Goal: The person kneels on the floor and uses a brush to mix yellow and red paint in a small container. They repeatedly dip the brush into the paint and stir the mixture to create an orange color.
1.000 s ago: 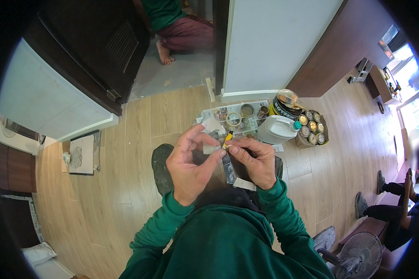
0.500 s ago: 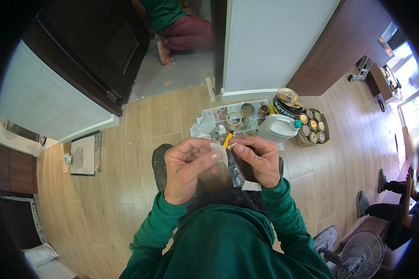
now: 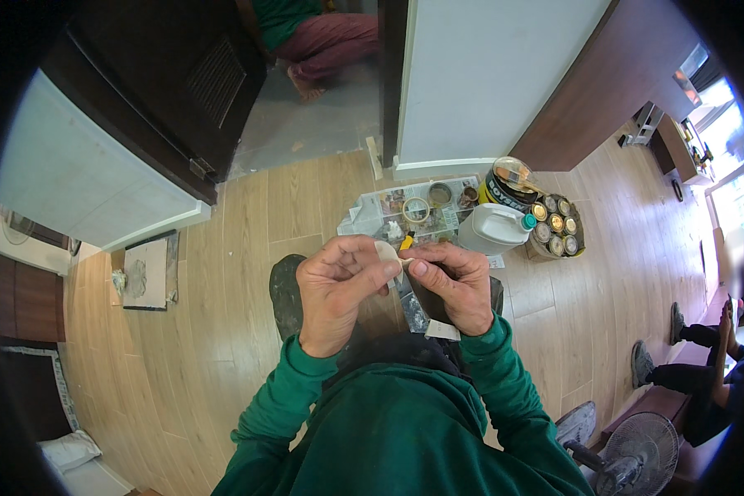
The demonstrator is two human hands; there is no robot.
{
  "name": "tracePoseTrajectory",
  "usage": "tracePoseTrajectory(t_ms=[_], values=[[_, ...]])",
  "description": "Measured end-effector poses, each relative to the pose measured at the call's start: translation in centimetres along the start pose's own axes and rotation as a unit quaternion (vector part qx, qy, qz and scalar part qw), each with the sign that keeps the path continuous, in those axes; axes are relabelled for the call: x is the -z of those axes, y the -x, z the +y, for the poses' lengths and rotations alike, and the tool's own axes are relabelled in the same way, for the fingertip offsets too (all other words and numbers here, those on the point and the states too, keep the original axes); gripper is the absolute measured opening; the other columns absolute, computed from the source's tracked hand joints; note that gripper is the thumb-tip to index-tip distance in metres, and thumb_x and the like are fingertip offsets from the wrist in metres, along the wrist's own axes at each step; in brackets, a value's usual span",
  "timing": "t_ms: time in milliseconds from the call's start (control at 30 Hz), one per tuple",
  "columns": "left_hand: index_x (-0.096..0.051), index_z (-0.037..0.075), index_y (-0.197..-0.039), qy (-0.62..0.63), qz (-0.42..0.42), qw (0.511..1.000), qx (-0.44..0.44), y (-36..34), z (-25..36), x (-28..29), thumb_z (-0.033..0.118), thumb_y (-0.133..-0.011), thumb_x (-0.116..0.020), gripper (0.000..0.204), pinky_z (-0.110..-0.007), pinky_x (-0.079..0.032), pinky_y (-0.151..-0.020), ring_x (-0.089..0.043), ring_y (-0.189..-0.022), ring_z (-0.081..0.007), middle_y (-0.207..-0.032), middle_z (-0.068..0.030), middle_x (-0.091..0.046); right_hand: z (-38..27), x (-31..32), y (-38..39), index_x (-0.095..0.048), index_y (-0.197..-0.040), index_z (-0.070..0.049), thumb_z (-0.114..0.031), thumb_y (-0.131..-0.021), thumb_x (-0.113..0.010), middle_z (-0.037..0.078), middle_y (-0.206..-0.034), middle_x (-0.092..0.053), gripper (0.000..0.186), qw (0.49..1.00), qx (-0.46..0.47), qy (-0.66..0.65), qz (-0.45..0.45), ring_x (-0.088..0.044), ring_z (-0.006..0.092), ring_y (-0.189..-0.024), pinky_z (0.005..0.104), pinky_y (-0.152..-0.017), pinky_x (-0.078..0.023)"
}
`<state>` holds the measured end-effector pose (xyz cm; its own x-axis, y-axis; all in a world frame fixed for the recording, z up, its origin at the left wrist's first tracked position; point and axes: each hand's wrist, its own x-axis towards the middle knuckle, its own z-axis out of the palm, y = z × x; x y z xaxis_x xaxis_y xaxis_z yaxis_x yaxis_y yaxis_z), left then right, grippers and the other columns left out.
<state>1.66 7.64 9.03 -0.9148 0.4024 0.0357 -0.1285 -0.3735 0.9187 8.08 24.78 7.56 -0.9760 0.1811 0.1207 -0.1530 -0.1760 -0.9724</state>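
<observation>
My left hand (image 3: 339, 289) pinches a pale cream, paper-thin piece (image 3: 385, 252) between thumb and fingers. Close against it, my right hand (image 3: 455, 285) has thumb and forefinger pressed together on the piece's twisted end. Below the right palm a second off-white scrap (image 3: 443, 331) sticks out; how it is held cannot be told. Between and beneath the hands lies a grey-and-white smeared flat strip (image 3: 414, 312). Just beyond the fingertips a yellow-handled tool (image 3: 407, 242) shows, its lower part hidden by the hands.
Newspaper (image 3: 372, 203) ahead bears a tape roll (image 3: 416, 211) and small tins. A white jug (image 3: 492, 227), black-and-yellow bucket (image 3: 504, 192) and box of cans (image 3: 556, 236) stand right. One person (image 3: 326, 41) kneels through the doorway; another (image 3: 694, 364) sits right, near a fan (image 3: 641, 455).
My hands have drawn together, and the cream piece is now pinched between both thumbs. More of the yellow tool is covered. The person in the doorway has shifted a foot.
</observation>
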Motion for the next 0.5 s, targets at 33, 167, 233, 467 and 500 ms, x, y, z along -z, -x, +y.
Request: tracePoseTrajectory(t_ms=[33, 167, 233, 467, 500], values=[[-0.067, -0.001, -0.112, -0.019, 0.01, 1.0, -0.004, 0.01, -0.1, -0.04, -0.001, -0.087, -0.076, 0.027, -0.024, -0.051, -0.063, -0.064, -0.073, -0.0085, -0.085, -0.0049, -0.071, 0.04, 0.04, -0.02, -0.076, -0.113, 0.001, -0.009, -0.096, -0.072, 0.011, -0.108, -0.076, 0.02, 1.0, 0.001, -0.006, 0.001, -0.069, 0.0146, -0.1, 0.029, -0.091, -0.053], [-0.068, -0.004, -0.116, -0.073, 0.046, 0.996, -0.03, -0.05, -0.61, -0.31, -0.004, -0.085, -0.079, 0.033, -0.023, -0.049, -0.063, -0.061, -0.071, -0.0067, -0.082, -0.0031, -0.07, 0.18, 0.26, -0.16, -0.076, -0.113, 0.002, -0.008, -0.096, -0.072, 0.01, -0.107, -0.077, 0.02, 1.0, -0.002, 0.0, 0.014, -0.068, 0.0136, -0.1, 0.0286, -0.09, -0.053], [-0.07, -0.004, -0.114, -0.139, 0.074, 0.985, -0.069, -0.01, -0.75, -0.34, -0.004, -0.083, -0.081, 0.033, -0.023, -0.048, -0.062, -0.059, -0.069, -0.0063, -0.079, -0.0026, -0.068, 0.24, 0.24, -0.2, -0.075, -0.114, 0.002, -0.008, -0.095, -0.073, 0.01, -0.107, -0.077, 0.021, 1.0, 0.015, 0.012, 0.019, -0.068, 0.0132, -0.1, 0.0284, -0.09, -0.053], [-0.078, 0.0, -0.102, -0.335, 0.091, 0.9, -0.262, 0.39, -0.76, -0.69, -0.001, -0.08, -0.084, 0.022, -0.023, -0.044, -0.057, -0.057, -0.064, -0.0087, -0.078, -0.0043, -0.066, 0.58, -0.46, -0.16, -0.075, -0.111, 0.002, -0.007, -0.094, -0.074, 0.009, -0.105, -0.076, 0.019, 0.998, 0.003, 0.022, 0.06, -0.067, 0.0123, -0.097, 0.0274, -0.088, -0.052], [-0.078, 0.0, -0.1, -0.331, 0.089, 0.904, -0.257, 0.39, -0.74, -0.75, -0.001, -0.081, -0.084, 0.021, -0.023, -0.044, -0.057, -0.057, -0.064, -0.0094, -0.078, -0.0049, -0.066, 0.59, -0.46, -0.17, -0.075, -0.11, 0.003, -0.005, -0.094, -0.074, 0.009, -0.105, -0.075, 0.018, 0.998, 0.011, 0.042, 0.052, -0.067, 0.0122, -0.097, 0.0266, -0.087, -0.052]])
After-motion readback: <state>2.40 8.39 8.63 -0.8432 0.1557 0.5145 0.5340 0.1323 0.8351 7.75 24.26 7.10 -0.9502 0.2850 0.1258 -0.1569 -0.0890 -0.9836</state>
